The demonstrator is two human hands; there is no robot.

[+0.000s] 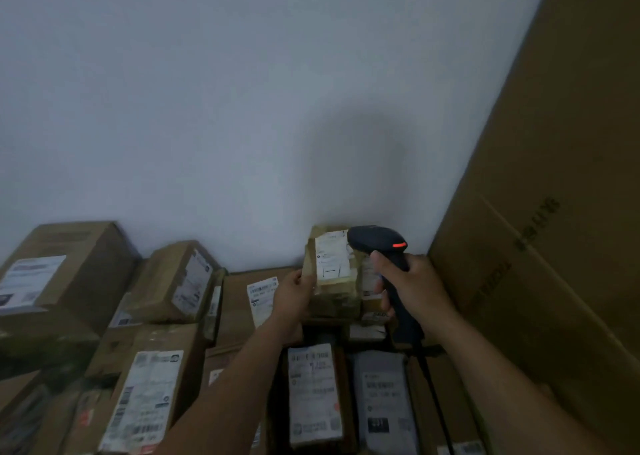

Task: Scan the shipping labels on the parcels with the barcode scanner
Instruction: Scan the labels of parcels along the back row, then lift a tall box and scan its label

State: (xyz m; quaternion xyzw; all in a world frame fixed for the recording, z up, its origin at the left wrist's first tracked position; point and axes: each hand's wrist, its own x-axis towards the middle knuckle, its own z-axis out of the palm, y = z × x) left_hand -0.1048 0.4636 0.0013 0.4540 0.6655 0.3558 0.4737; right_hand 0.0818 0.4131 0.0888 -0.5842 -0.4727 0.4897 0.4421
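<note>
Pale bare wall [242, 91] backs a heap of labelled parcels. Nearest, below both wrists, lie a brown box with a white label [314, 394] and a grey mailer bag [382, 402]. Left hand [294, 293] grips a small taped brown cardboard parcel [332, 271] upright; right hand [412, 286] is closed round a black handheld barcode scanner [381, 247], its head just beside the parcel's white shipping label [332, 257].

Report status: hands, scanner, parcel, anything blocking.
Left hand grips small taped parcel, label facing up. Right hand holds barcode scanner, red light on, head right beside the label. Nothing between them.
</note>
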